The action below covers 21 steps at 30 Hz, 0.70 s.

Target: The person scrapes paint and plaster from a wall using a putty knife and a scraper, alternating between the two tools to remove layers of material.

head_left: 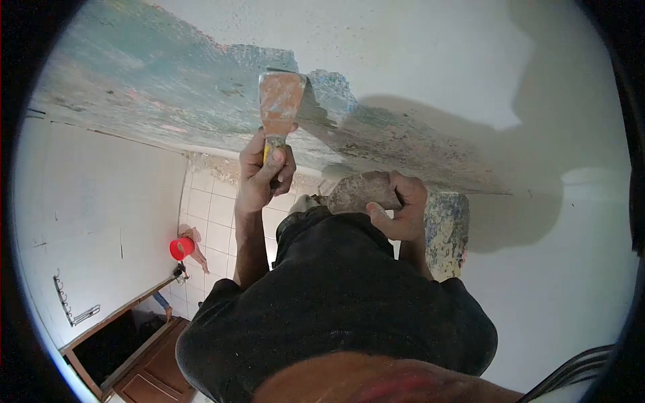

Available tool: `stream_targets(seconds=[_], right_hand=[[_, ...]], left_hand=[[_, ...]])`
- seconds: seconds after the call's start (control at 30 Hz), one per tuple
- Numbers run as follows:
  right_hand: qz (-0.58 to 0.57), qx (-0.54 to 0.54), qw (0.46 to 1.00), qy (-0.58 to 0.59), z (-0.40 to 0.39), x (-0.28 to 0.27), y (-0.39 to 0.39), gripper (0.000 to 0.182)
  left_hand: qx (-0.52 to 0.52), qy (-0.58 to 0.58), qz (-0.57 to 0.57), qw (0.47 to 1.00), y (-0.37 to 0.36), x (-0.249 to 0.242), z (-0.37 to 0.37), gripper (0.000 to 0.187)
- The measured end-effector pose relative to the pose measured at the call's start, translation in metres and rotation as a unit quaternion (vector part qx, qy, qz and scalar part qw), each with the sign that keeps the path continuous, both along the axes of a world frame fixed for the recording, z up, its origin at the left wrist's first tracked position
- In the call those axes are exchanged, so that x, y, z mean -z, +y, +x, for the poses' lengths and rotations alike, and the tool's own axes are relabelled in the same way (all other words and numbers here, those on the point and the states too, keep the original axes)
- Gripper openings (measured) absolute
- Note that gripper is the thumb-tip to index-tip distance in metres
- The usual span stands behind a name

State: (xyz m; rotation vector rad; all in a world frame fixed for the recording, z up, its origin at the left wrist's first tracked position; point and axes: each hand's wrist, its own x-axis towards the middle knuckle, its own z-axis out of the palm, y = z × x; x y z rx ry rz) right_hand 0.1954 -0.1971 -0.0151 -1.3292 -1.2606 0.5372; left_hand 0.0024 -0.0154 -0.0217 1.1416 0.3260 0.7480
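- Up on the ceiling, the scraper lies with its wide blade against the edge where white paint meets a scraped patch of blue-green and pink.
- The left hand holds the scraper by its yellow handle; the fingers are clamped tight around the handle, and the thumb lies along its front.
- The right hand is just beside it, lower and to the right. Its fingers are clamped on the handle of a trowel, whose flat plate is covered with dried spots of plaster.
- The person wears a black shirt, which fills the lower middle of the view.
- Far below, a tiled floor shows, with a red bucket standing on it near the white wall.
- A dark wooden door frame is at the lower left.
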Motion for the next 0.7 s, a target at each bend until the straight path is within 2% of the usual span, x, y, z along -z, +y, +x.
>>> stream_targets(seconds=[0.2,0.27,0.37,0.5,0.53,0.7], right_hand=[[0.010,0.044,0.997,0.055,-0.010,0.003,0.007,0.024],[0.009,0.066,0.995,0.070,-0.018,-0.009,0.014,0.025],[0.009,0.053,0.995,0.082,-0.018,-0.006,0.013,0.025],[0.016,0.054,0.997,0.053,-0.015,0.003,0.013,0.027],[0.028,0.049,0.996,0.065,-0.019,-0.005,0.015,0.028],[-0.002,0.081,0.995,0.059,-0.025,-0.009,0.019,0.033]], left_hand=[[0.007,0.000,0.015,1.000,-0.003,-0.014,0.005,0.044],[0.011,0.010,0.012,1.000,0.005,-0.002,0.001,0.043],[0.009,0.004,0.006,1.000,0.004,-0.007,0.005,0.039],[0.000,0.011,0.001,1.000,0.004,0.003,0.002,0.035],[0.007,0.015,0.005,1.000,0.007,0.002,0.000,0.042],[0.001,0.017,-0.004,1.000,0.003,0.001,0.000,0.044]])
